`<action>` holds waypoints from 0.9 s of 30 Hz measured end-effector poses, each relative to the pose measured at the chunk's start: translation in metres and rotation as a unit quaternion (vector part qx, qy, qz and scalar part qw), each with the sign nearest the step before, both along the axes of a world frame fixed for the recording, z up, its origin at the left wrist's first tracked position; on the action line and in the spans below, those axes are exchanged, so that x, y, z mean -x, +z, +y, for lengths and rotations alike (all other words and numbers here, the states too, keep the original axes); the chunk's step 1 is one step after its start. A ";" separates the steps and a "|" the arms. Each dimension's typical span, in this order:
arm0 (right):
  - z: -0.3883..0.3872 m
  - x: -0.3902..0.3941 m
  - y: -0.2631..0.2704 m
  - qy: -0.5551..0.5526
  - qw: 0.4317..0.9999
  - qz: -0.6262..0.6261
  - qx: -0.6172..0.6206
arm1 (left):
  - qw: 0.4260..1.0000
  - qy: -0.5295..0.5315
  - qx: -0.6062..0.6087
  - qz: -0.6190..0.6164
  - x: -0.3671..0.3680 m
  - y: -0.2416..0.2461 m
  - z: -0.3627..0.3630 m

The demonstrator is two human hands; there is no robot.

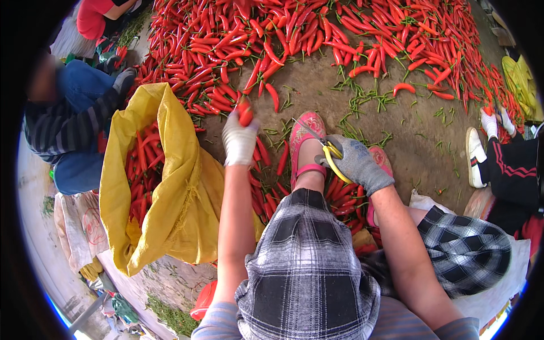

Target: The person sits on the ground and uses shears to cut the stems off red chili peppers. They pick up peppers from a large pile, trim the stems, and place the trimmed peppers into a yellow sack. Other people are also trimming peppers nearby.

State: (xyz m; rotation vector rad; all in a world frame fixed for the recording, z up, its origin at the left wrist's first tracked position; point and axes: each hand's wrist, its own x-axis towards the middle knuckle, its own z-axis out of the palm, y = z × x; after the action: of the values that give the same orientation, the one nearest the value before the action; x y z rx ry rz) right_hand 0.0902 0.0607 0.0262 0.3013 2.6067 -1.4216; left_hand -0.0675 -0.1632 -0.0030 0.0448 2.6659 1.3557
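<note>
My left hand, in a white glove, is closed around a red chili pepper and is slightly blurred; whether it grips more than one I cannot tell. My right hand wears a grey glove and holds scissors with yellow handles, their slim blades pointing up and left over my pink shoe. A large pile of red chili peppers spreads across the ground ahead. Left of my left arm stands an open yellow woven sack with red chili peppers inside.
Cut green stems litter the ground before my feet. More peppers lie under my legs. A person in a striped top sits at left, another in red behind. At right, a person's gloved hands hold a pepper.
</note>
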 end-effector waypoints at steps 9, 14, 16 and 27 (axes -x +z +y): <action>0.012 -0.002 0.000 -0.024 0.998 -0.047 -0.042 | 0.992 -0.056 0.104 0.037 0.010 -0.057 0.066; 0.015 0.000 0.000 -0.008 0.997 -0.074 0.009 | 0.958 0.012 -0.260 -0.121 -0.048 -0.023 0.025; 0.012 0.002 0.000 0.003 0.996 -0.082 0.021 | 0.948 0.005 -0.283 -0.146 -0.062 -0.006 0.017; 0.012 0.001 0.005 -0.005 0.984 -0.100 0.147 | 0.963 -0.059 -0.198 -0.171 -0.072 0.033 0.024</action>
State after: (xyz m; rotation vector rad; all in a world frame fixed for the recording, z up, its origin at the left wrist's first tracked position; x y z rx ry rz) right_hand 0.0895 0.0726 0.0312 0.3956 2.2055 -1.6572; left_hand 0.0048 -0.1390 0.0304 0.0117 2.0529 1.6606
